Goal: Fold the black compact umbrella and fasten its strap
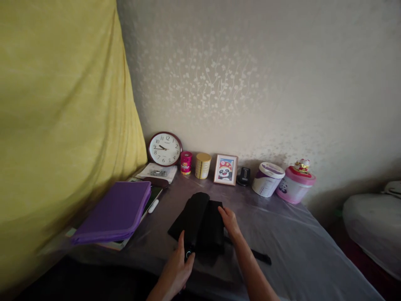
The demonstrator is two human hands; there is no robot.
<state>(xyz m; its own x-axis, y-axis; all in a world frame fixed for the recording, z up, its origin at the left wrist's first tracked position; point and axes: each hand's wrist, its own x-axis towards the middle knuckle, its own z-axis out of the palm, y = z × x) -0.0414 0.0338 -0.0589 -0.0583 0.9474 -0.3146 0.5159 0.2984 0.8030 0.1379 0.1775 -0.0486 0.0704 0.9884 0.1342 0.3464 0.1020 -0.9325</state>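
A black folding umbrella [196, 219] lies on the grey-covered table, its canopy loosely gathered in broad flaps. My left hand [177, 267] is closed around the handle at the near end, where a round button with a pale ring shows by the thumb. At the right side of the canopy, my right hand [229, 221] pinches the edge of a flap, thumb on top and the other fingers mostly hidden. A dark strap [261, 256] sticks out on the table beyond my right forearm.
A purple zip folder [112, 211] on books and a white cylindrical item [153, 206] are left. Along the wall stand a clock [165, 149], pink can [186, 163], yellow can [203, 166], framed panda picture [225, 169], black object [243, 176], white tub [267, 179] and pink tub [294, 187].
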